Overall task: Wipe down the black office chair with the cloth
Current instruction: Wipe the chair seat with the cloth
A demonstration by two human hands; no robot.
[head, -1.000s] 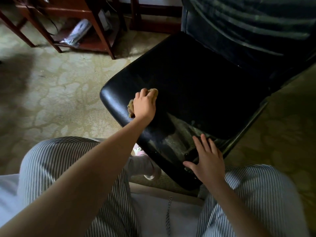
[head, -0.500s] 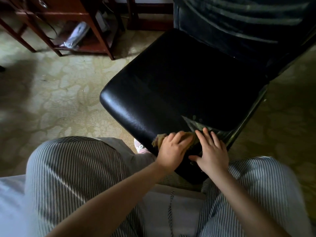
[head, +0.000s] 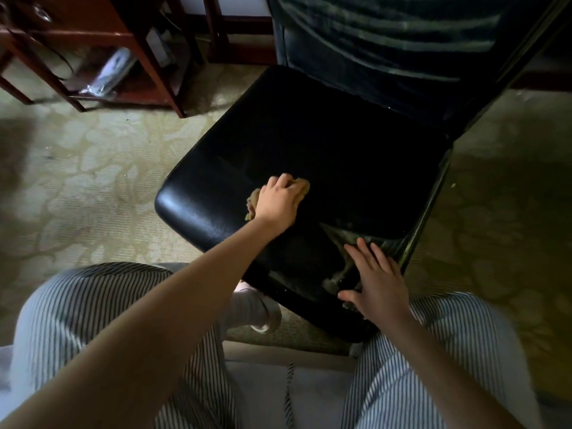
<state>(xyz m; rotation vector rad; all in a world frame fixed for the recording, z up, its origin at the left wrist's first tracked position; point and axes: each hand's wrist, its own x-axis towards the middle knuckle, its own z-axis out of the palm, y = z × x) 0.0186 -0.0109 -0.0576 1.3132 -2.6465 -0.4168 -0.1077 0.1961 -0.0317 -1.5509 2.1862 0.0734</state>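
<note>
patterned carpet [head: 77,168] lies under the black office chair [head: 340,150], set close before the striped knees. the left hand [head: 280,202] has its grip clamped on the cloth [head: 253,203], bunched so the palm can press it to the seat, at 9 o'clock from the seat's centre. the right hand [head: 379,283] lies flat, grip apart, on the worn corner [head: 343,239] at 5 o'clock, likely steadying the chair against the rubbing.
</note>
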